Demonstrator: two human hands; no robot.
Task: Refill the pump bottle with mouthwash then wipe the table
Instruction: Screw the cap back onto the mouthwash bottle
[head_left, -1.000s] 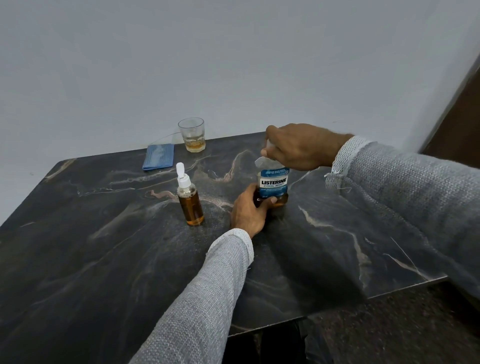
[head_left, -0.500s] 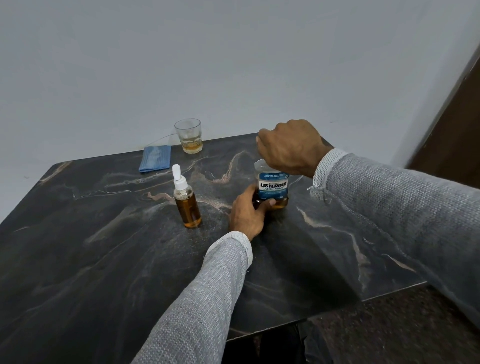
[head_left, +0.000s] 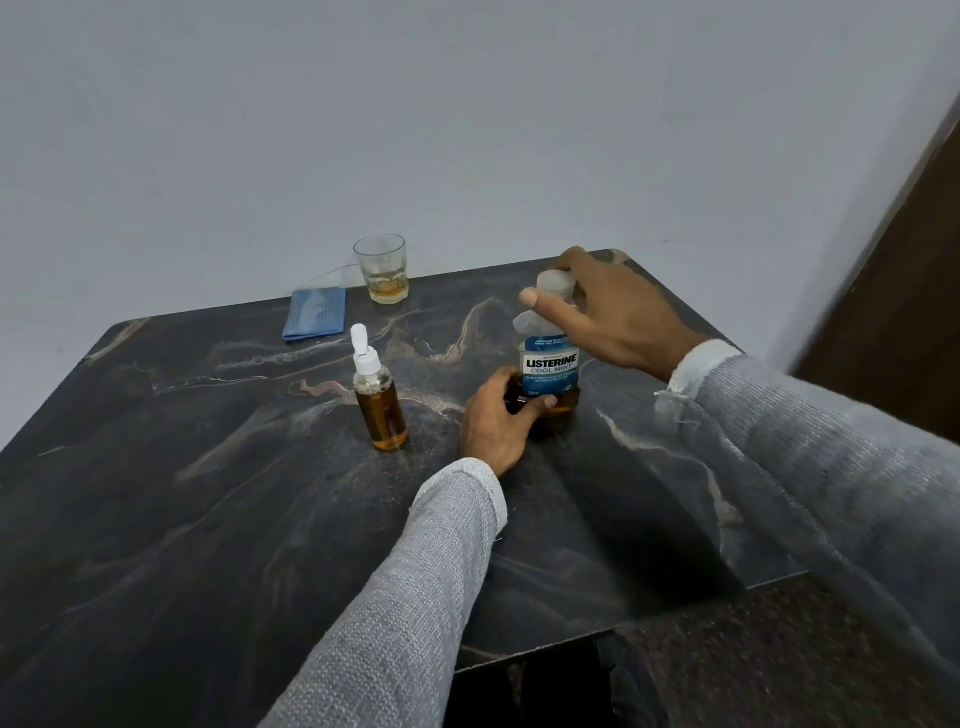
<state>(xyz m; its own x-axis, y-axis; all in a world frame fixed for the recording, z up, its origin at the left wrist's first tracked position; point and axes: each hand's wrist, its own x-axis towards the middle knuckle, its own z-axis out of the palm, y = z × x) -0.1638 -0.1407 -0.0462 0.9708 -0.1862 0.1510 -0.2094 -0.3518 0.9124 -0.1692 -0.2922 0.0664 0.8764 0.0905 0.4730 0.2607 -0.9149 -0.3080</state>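
Note:
The mouthwash bottle (head_left: 550, 366), with a blue Listerine label and a little amber liquid at its bottom, stands upright on the dark marble table (head_left: 208, 519). My left hand (head_left: 496, 423) grips its base. My right hand (head_left: 615, 312) is over its clear cap (head_left: 553, 283), fingers spread around the cap, thumb stretched out to the left. The small pump bottle (head_left: 379, 402), mostly full of amber liquid with a white pump top, stands upright to the left of my left hand.
A folded blue cloth (head_left: 315, 313) lies at the table's far edge. Beside it stands a glass (head_left: 382, 267) with a little amber liquid. A grey wall runs behind the table; a dark brown door stands at the right.
My right hand turned on the cap: it was clenched over it, and now the fingers are spread with the cap showing. My left hand and both bottles stayed put.

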